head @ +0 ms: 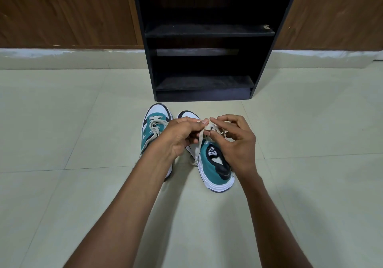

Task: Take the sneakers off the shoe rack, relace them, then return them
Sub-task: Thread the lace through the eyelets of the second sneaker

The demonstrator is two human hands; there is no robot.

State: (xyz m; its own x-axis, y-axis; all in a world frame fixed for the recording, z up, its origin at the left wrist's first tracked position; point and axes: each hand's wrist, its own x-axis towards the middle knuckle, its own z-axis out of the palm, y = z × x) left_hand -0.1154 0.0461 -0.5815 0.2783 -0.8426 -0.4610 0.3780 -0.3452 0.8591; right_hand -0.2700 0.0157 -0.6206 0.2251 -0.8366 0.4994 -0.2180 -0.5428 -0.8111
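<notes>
Two teal, white and black sneakers stand side by side on the tiled floor, toes toward the rack. The left sneaker has its cream laces threaded and loosely tied. Over the right sneaker both hands meet. My left hand pinches the cream lace between thumb and fingers. My right hand pinches the same lace close by, fingertips almost touching the left hand. One lace end hangs down the shoe's left side. The black shoe rack stands just behind, its shelves bare.
Brown wooden panels flank the rack on both sides above a pale skirting. Pale floor tiles spread all around the shoes. My forearms reach in from the bottom edge.
</notes>
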